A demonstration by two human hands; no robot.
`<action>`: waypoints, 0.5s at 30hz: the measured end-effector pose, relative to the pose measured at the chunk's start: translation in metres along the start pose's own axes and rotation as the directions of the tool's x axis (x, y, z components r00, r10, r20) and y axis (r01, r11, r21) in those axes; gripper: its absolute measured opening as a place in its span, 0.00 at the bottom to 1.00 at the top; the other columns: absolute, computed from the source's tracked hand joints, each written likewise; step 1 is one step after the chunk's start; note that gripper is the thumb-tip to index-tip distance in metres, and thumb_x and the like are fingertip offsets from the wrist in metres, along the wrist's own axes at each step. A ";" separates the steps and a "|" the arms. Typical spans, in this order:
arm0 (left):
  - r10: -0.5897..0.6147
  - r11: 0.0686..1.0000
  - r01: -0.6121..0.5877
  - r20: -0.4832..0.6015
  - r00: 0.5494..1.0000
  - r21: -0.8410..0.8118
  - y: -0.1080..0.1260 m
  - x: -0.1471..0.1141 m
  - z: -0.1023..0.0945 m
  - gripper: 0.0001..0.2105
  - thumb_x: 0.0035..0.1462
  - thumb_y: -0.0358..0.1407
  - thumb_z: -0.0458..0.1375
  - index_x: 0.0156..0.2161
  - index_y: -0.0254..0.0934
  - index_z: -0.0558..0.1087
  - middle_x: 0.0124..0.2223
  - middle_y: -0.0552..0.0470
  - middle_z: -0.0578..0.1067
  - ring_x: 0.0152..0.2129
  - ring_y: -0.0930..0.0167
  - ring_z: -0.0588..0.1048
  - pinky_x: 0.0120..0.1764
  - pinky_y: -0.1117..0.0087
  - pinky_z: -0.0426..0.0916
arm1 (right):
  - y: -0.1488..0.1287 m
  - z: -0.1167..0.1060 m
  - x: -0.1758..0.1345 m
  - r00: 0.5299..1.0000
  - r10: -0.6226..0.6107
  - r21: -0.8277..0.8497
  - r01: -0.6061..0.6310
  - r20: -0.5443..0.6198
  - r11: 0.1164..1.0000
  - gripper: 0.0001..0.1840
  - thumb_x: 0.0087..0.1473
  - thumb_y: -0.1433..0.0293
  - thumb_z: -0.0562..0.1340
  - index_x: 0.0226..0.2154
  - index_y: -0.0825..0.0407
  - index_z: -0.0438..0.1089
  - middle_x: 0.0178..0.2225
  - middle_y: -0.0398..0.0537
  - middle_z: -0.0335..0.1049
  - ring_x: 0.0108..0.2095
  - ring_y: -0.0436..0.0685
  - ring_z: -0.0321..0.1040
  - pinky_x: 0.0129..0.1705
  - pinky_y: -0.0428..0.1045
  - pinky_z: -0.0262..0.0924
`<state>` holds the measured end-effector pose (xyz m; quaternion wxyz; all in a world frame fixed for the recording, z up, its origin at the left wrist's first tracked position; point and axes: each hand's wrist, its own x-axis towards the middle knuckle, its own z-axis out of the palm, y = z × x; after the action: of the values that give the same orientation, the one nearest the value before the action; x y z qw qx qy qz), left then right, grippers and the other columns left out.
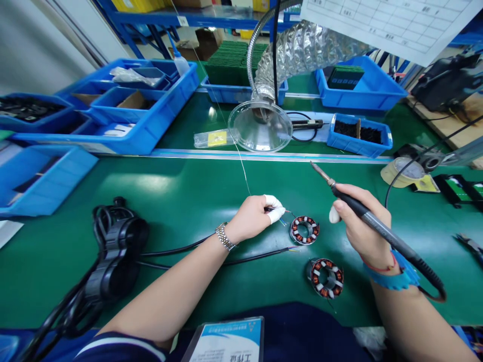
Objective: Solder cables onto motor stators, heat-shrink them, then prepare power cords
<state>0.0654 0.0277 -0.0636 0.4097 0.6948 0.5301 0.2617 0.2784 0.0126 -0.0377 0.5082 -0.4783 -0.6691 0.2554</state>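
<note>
My left hand (258, 216) pinches a cable (269, 208), likely to steady its thin wires near the coil ring (315, 230) just right of those fingertips; my right hand (360, 235) clasps the iron (381, 230), tip angled away, probably for safety.

Worktop (188, 188) smooth, glossy. Soldering iron (377, 226): matt handle (387, 235), dull metal tip (319, 171). Far duct (298, 53) crinkled shiny foil; funnel (260, 134) clear glossy plastic. Left bins (162, 120) smooth plastic. Far-right sheet (396, 27): paper.
</note>
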 end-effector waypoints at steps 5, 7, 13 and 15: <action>-0.004 1.000 0.004 -0.002 1.000 0.005 -0.001 0.000 0.000 0.08 0.50 0.35 0.54 0.25 0.33 0.71 0.26 0.53 0.73 0.24 0.73 0.70 0.29 0.74 0.63 | 0.002 0.003 -0.001 1.000 -0.027 0.052 0.026 0.012 0.998 0.09 0.52 0.72 0.59 0.38 0.49 0.68 0.19 0.38 0.65 0.20 0.48 0.64 0.26 0.47 0.61; 0.000 1.000 0.000 0.000 1.000 0.004 -0.001 0.000 0.001 0.08 0.50 0.35 0.54 0.25 0.33 0.71 0.26 0.53 0.73 0.24 0.73 0.70 0.29 0.74 0.63 | 0.003 0.005 -0.003 0.999 -0.034 0.064 0.032 0.033 0.997 0.07 0.52 0.73 0.58 0.37 0.49 0.67 0.19 0.38 0.65 0.20 0.48 0.65 0.26 0.46 0.61; -0.002 1.000 0.002 0.005 1.000 -0.019 -0.001 0.000 0.000 0.08 0.50 0.35 0.54 0.26 0.33 0.71 0.27 0.52 0.74 0.25 0.72 0.70 0.30 0.73 0.62 | 0.009 0.013 -0.008 0.987 -0.114 -0.093 0.125 0.114 0.988 0.10 0.48 0.73 0.62 0.36 0.48 0.65 0.28 0.40 0.71 0.27 0.49 0.69 0.32 0.44 0.63; -0.020 0.999 0.021 0.016 1.000 -0.030 0.000 0.000 -0.001 0.09 0.51 0.36 0.54 0.26 0.33 0.71 0.26 0.53 0.73 0.25 0.72 0.69 0.30 0.73 0.62 | 0.012 0.018 -0.010 0.967 -0.160 -0.103 0.183 0.199 0.978 0.14 0.46 0.73 0.63 0.38 0.47 0.64 0.31 0.42 0.71 0.31 0.50 0.70 0.35 0.45 0.64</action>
<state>0.0650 0.0274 -0.0631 0.4269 0.6852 0.5298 0.2598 0.2665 0.0110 -0.0584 0.4325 -0.4220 -0.7676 0.2140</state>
